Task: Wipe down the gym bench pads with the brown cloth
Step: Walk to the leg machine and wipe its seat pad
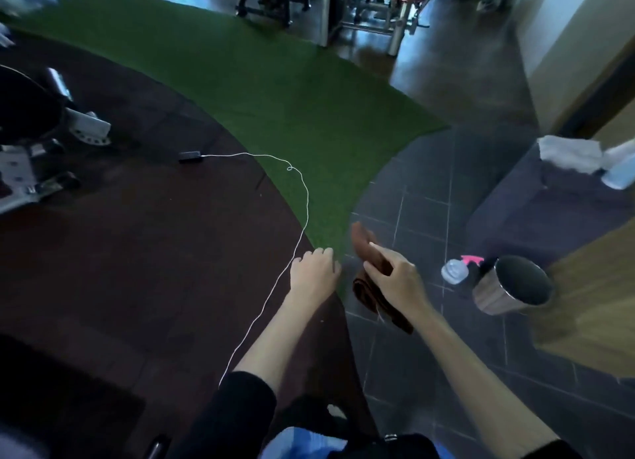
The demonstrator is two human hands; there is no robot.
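Two bare hands at lower centre of frame, no wiping contact yet. Right hand (391, 276) grips the brown cloth (372, 286), fingers wrapped over its middle; the cloth is bunched, one end sticking up past the fingertips, the other hanging below the wrist. Left hand (314, 269) is empty, palm down, fingers loosely spread, just left of the cloth and not touching it. White cable (302, 197) runs from the left sleeve up across the green turf (275, 90) to a small dark device (189, 156).

Step, as a judgement: carrying the cloth toward a bench, wipe not begun. Dark padded surface at lower left (51, 383) may be a bench pad, too dim to confirm; more equipment at left edge (31, 114), also unclear. Next move calls for bringing the cloth down flat on a pad and spreading it under the palm.

Right of the hands on the tiled floor: spray bottle with pink trigger (458, 269) touching or just beside a steel bin (512, 285).
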